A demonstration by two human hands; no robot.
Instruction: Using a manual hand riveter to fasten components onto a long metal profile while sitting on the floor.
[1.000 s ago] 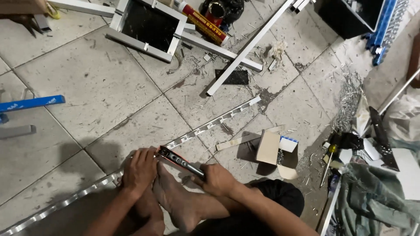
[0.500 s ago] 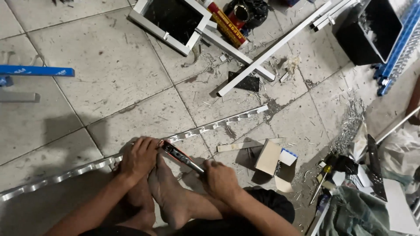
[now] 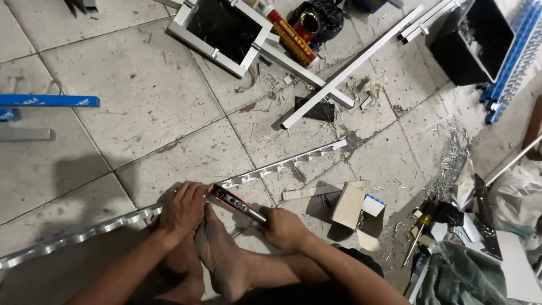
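Note:
A long notched aluminium strip (image 3: 282,165) lies slanted across the tiled floor. My left hand (image 3: 182,208) presses down on it near the middle, fingers curled over the strip. In my right hand (image 3: 282,227) is the dark handle of a hand tool (image 3: 237,203) with an orange-edged head, and the head rests against the strip just beside my left hand. My bare foot (image 3: 220,254) lies on the floor between the two hands, close under the strip.
A framed dark panel (image 3: 223,31), aluminium bars (image 3: 350,68), a red-and-yellow tube (image 3: 291,36) and a black box (image 3: 474,39) lie at the far side. A small open cardboard box (image 3: 353,212), a screwdriver (image 3: 418,237) and metal shavings sit at the right. Blue rails lie at both edges.
The view has drifted, so everything sits slightly lower and further left. Both hands stay on the strip and the tool; the tool head has barely shifted.

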